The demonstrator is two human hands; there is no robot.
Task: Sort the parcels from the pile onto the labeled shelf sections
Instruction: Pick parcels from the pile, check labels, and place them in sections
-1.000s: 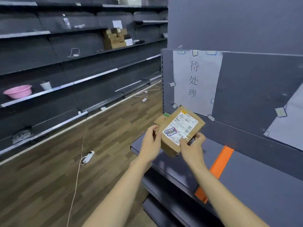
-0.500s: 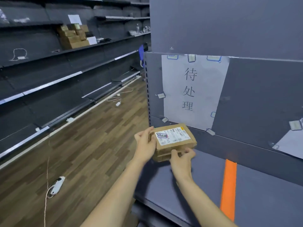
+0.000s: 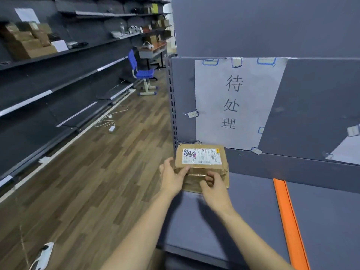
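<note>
A small brown cardboard parcel [image 3: 201, 156] with a white shipping label lies flat on top of another flat brown parcel [image 3: 224, 181] at the back left corner of the grey shelf [image 3: 243, 215]. Just above it a white paper label [image 3: 233, 102] with three black characters is taped to the shelf's back panel. My left hand [image 3: 172, 177] grips the top parcel's near left corner. My right hand [image 3: 214, 185] touches the front edge of the stack with curled fingers.
An orange divider strip [image 3: 288, 217] runs front to back across the shelf at the right. A second paper sheet [image 3: 348, 151] is taped further right. Across the wooden aisle stand dark shelves with cardboard boxes [image 3: 29, 41], a blue chair [image 3: 141, 74], cables and a power strip [image 3: 43, 254].
The parcel has gone from tilted in the air to lying flat on the lower parcel in the shelf corner. Both hands followed it forward and down. My view has turned right.
</note>
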